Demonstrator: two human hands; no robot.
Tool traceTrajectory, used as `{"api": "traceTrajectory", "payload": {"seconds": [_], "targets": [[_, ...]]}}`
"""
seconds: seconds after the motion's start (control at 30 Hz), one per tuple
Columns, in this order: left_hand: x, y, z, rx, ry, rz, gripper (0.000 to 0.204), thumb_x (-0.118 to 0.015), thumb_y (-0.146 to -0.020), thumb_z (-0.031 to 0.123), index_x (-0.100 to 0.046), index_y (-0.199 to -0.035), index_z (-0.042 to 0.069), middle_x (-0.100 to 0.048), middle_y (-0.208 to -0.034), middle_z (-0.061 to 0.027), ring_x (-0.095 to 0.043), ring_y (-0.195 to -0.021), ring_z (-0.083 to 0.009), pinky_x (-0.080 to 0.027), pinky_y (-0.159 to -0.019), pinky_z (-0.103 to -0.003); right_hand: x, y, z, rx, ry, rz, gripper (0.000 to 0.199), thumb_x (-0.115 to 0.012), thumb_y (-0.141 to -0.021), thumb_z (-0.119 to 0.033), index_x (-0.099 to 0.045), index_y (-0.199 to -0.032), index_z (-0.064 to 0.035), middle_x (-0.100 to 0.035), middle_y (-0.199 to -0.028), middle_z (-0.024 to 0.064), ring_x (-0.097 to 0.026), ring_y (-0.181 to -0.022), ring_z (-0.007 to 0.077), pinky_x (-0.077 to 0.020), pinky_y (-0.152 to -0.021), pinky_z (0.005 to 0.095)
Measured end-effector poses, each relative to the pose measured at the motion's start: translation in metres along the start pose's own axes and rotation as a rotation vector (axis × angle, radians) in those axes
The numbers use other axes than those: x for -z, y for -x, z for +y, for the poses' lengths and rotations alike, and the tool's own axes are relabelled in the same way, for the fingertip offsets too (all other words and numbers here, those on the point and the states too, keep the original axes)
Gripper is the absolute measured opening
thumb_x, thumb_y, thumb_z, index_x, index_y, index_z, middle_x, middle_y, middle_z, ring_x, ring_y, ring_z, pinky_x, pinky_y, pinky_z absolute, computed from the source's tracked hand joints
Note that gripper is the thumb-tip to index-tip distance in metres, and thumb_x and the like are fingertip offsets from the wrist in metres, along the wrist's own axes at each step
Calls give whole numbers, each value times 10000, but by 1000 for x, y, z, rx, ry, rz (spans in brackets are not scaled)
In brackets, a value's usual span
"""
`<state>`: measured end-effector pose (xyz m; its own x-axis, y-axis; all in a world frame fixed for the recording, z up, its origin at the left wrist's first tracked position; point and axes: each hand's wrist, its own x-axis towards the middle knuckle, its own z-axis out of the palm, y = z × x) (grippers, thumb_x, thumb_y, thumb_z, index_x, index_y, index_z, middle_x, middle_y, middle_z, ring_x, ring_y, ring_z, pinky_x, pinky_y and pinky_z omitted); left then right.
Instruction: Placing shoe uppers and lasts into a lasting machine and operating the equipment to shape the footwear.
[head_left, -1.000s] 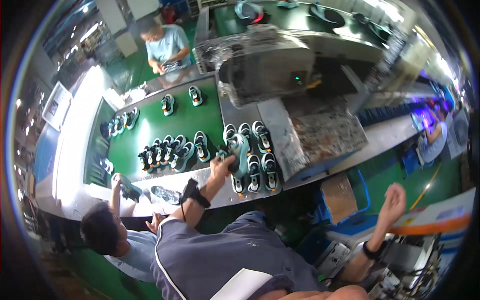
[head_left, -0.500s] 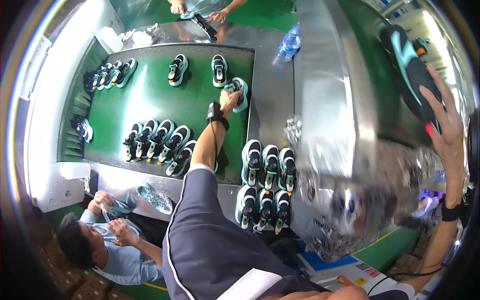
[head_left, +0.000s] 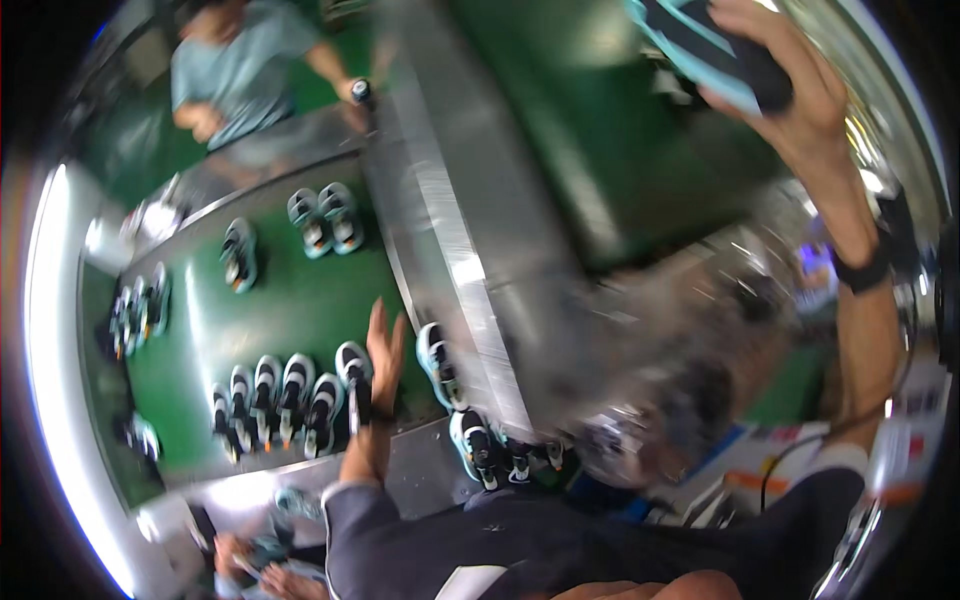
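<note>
My left hand [head_left: 384, 350] hovers near the right edge of the green conveyor belt [head_left: 210, 315], fingers stretched out and holding nothing. Beside it is a black, white and mint sneaker [head_left: 352, 368], partly covered by the hand and wrist. At the upper right, my right hand [head_left: 795, 95] is closed around another sneaker [head_left: 695, 50], dark with mint edging and partly cut off by the frame. Two sneakers [head_left: 325, 220] stand side by side at the belt's far right, with a single sneaker [head_left: 238, 256] to their left. A row of several sneakers [head_left: 267, 400] lines the near side.
More sneakers [head_left: 473, 445] sit on the metal ledge beside a tall metal housing [head_left: 470, 200]. Shiny crumpled wrapping [head_left: 640, 430] blurs the middle right. One co-worker [head_left: 245, 80] is across the belt; another co-worker's hands [head_left: 285, 580] show at the lower left.
My left hand has let go of a sneaker, now beside another at the far right of the belt, and has drawn back nearer. The view has swung; my right hand appears higher.
</note>
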<state>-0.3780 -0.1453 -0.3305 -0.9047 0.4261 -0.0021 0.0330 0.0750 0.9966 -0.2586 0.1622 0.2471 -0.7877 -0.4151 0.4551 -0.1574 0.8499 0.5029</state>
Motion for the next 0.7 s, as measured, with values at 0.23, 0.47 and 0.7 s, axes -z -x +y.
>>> {"api": "traceTrajectory", "payload": {"seconds": [0.23, 0.47, 0.7], "targets": [[-81, 223, 196, 313, 559, -802, 115, -615, -884, 40, -694, -898, -42, -676, -1050, -190, -651, -952, -213, -518, -864, -340, 171, 92, -29, -624, -260, 539, 612, -751, -767, -503, -633, -1021, 41, -673, -905, 103, -637, -832, 160, -510, -714, 276], [-213, 297, 344, 650, 1099, -1614, 711, -514, -878, 601, -508, -1237, -13, -478, -1362, -192, -472, -1261, -314, -386, -1038, -518, 296, 276, -155, -1263, -593, 540, 232, -699, -834, -236, -698, -960, -41, -676, -774, 27, -615, -699, 90, -481, -630, 243], [-260, 479, 398, 722, 846, -1956, 604, -580, -911, 287, -365, -1379, -27, -525, -1299, -141, -530, -1183, -260, -414, -1010, -393, 378, 433, -374, -1979, -400, 781, 367, -567, -884, -310, -627, -1096, -16, -642, -968, 64, -590, -795, 113, -473, -661, 253]]}}
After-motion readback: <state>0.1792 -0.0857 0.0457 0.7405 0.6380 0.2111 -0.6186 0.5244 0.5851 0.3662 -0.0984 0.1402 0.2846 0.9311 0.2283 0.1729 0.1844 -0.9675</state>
